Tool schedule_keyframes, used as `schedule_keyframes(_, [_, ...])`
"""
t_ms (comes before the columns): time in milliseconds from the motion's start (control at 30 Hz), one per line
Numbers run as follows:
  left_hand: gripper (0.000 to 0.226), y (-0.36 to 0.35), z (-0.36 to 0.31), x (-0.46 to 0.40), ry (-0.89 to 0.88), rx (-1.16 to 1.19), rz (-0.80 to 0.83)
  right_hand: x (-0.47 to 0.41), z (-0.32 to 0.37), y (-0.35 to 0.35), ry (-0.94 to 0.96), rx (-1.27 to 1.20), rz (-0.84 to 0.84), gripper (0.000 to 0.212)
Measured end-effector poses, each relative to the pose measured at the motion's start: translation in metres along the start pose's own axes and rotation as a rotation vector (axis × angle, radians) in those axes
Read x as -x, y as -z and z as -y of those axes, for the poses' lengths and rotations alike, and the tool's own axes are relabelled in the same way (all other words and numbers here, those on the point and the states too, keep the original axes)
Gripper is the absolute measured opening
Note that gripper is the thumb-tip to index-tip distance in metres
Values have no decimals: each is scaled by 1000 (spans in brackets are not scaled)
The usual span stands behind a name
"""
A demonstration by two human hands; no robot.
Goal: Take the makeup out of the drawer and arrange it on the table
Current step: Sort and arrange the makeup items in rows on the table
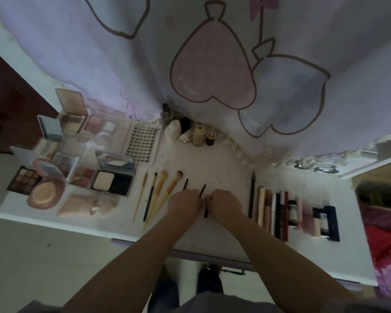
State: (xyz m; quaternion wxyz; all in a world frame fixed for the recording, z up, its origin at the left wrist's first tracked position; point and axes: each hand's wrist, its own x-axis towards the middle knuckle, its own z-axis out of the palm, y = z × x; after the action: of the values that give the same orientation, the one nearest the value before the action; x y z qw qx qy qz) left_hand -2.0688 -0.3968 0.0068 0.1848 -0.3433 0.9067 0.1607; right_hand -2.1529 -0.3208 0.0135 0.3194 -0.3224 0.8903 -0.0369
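Observation:
Makeup lies spread over the white table (224,168). My left hand (184,203) and my right hand (225,203) rest side by side at the table's middle, fingers curled down. Between them runs a thin black brush (203,190), and both hands appear to pinch it. A second thin black brush (185,184) pokes out above my left hand. Left of them lie several gold-handled brushes (158,195). Open palettes and compacts (112,182) fill the left side. Tubes and lipsticks (287,213) stand in a row on the right.
Small bottles (185,132) stand at the back by a lilac curtain (212,64). A lash card (142,143) lies behind the brushes, and sponges (95,205) near the front left edge. A dark pencil (252,195) lies right of my hands. Red bedding (386,240) is at the right.

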Motion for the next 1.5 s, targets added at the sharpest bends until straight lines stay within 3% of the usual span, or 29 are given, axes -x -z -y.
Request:
schedule_keyframes(267, [26, 1, 8, 3, -36, -21, 10, -4, 5, 0, 30, 55, -39, 38])
schedule_keyframes(333, [26, 5, 4, 4, -57, -36, -21, -3, -5, 11, 48, 24, -98, 44])
schedule_keyframes(500, [25, 13, -42, 3, -226, -10, -73, -15, -64, 60, -20, -2, -272, 35])
schedule_keyframes(600, [29, 6, -80, -3, -289, 68, -57, -29, -92, 75, -105, 66, -253, 41])
schedule_keyframes(700, [30, -6, -109, -13, -244, 123, -29, -45, -99, 73, -129, 99, -183, 45])
schedule_keyframes(833, [27, -15, -123, -27, -160, 109, 5, -60, -94, 67, -107, 50, -172, 32])
schedule_keyframes(1033, [24, -13, -101, -14, -118, 86, -18, -52, -75, 79, 5, -367, -18, 38])
schedule_keyframes(1167, [28, 2, -59, 6, -235, 76, -104, -22, -64, 101, -11, -574, 297, 28])
schedule_keyframes(1267, [26, 15, -24, 23, -342, 165, -64, 0, -58, 120, 101, -551, 522, 23])
schedule_keyframes(1367, [24, 27, 7, 34, -494, 81, -163, 19, -46, 122, 267, -400, 693, 25])
schedule_keyframes(1433, [23, 36, 20, 35, -548, 31, -193, 28, -38, 117, 324, -413, 683, 28])
schedule_keyframes(1500, [21, 44, 30, 32, -542, 67, -122, 34, -34, 113, 351, -419, 598, 29])
